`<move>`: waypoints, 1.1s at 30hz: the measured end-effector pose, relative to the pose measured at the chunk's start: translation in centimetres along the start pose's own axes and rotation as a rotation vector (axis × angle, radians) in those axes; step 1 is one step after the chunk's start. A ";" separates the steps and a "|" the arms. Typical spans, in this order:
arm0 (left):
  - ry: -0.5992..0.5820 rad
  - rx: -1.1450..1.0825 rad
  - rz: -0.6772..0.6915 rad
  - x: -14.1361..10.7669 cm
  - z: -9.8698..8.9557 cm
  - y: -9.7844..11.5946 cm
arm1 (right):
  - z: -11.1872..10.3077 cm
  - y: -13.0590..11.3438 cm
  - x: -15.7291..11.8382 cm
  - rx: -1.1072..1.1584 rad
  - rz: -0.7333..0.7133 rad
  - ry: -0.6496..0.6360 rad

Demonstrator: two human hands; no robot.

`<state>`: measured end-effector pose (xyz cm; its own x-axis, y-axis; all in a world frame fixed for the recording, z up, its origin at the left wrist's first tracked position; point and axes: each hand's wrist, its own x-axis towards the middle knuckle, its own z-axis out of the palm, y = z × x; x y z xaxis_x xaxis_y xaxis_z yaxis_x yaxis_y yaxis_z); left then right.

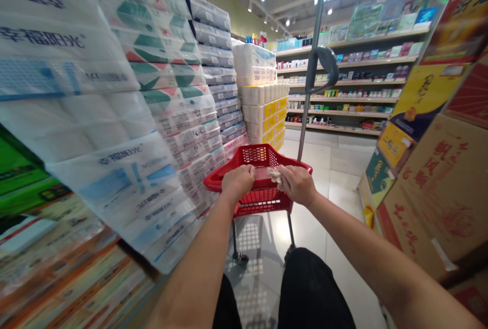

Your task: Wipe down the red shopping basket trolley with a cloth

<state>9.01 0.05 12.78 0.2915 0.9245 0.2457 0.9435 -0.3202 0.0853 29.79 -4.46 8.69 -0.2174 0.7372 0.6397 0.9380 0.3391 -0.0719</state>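
A red plastic shopping cart (263,200) with a perforated basket stands right in front of me on wheeled metal legs. My left hand (239,181) is closed over the left part of its near rim, the push handle. On the right part of that rim, my right hand (296,183) is closed around a crumpled white tissue (275,174), which touches the handle. A grey pole (308,90) with a looped grip rises from the cart's right side. The rim and my hands hide part of the basket's inside.
Tall stacks of wrapped toilet paper (114,161) line the left side closely. Cardboard cartons (442,186) are piled along the right. Pale floor tiles (341,191) run between them toward shelves of small products (343,85) at the back.
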 end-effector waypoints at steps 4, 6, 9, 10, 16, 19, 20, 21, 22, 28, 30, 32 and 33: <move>0.005 0.001 0.006 0.1 0.1 0.2 | -0.3 0.1 1.1 -0.008 0.199 -0.100; 0.005 0.001 0.002 0.1 0.1 0.3 | -0.7 0.1 2.5 -0.016 0.338 -0.234; -0.001 0.005 -0.002 0.0 0.0 0.4 | -0.8 0.4 2.6 -0.019 0.302 -0.253; -0.007 0.005 -0.002 0.0 -0.1 0.3 | -0.6 0.6 2.0 -0.019 0.227 -0.198; -0.021 -0.009 0.003 0.1 -0.1 0.0 | -0.2 1.4 -0.8 -0.028 -0.013 -0.007; -0.007 -0.003 0.001 0.2 0.0 -0.1 | -1.0 0.9 1.4 -0.063 0.298 -0.185; -0.009 -0.005 0.000 0.3 0.0 -0.1 | -1.3 0.6 2.2 -0.067 0.356 -0.253; -0.017 -0.012 -0.001 0.4 -0.1 -0.1 | -1.5 0.3 2.8 -0.071 0.396 -0.298; -0.031 -0.024 0.003 0.6 -0.2 -0.1 | -1.5 0.0 3.2 -0.075 0.415 -0.313; -0.162 -0.012 0.009 1.5 -1.1 1.7 | -0.6 -2.6 1.7 -0.111 0.384 -0.094; -0.150 0.015 0.000 1.6 -1.2 2.5 | -0.6 -2.7 1.2 -0.070 0.281 -0.093; -0.137 0.039 -0.013 1.5 -1.0 2.8 | -1.1 -2.0 1.4 0.007 0.152 -0.160; -0.130 0.046 -0.017 1.4 -0.9 2.8 | -1.5 -1.5 1.8 0.041 0.093 -0.230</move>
<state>11.93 0.23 14.24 0.2903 0.9497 0.1174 0.9539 -0.2970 0.0433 28.42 -4.47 11.08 -0.1909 0.8784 0.4382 0.9461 0.2836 -0.1562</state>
